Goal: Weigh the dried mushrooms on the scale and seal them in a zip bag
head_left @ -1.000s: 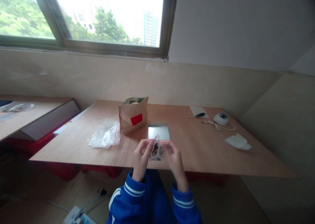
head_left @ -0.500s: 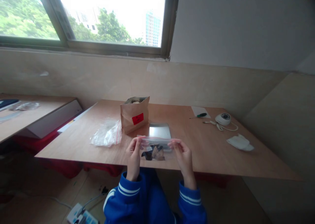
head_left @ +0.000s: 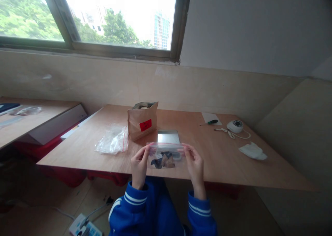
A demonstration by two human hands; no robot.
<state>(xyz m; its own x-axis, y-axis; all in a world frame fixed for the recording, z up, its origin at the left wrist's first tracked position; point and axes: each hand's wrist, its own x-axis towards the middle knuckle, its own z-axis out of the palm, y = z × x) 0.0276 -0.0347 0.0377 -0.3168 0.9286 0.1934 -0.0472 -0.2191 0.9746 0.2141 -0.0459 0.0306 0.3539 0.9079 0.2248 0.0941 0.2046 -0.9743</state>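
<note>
A clear zip-lock bag [head_left: 178, 165] hangs between my two hands near the front edge of the table. My left hand [head_left: 139, 164] pinches its upper left corner, and my right hand [head_left: 194, 163] pinches the upper right. Dark and brown pieces [head_left: 167, 160] lie at the bottom of the bag; their kind I cannot make out. Just behind the bag is a flat device with a silvery plate [head_left: 168, 136], its front partly covered by the bag. A brown paper pouch [head_left: 137, 123] with a red label stands open at the back left of it.
Loose clear plastic bags [head_left: 111, 141] lie left of the pouch. To the right are a screwdriver [head_left: 212, 121] on white paper, a white dome camera [head_left: 234, 126] with its cable, and a crumpled white cloth or paper [head_left: 252, 151]. A power strip [head_left: 84, 225] rests on the floor.
My hands have spread slightly apart, pulling the bag's top edge tauter. The bag has risen a little, and its contents show slightly farther right. Both hands keep their hold.
</note>
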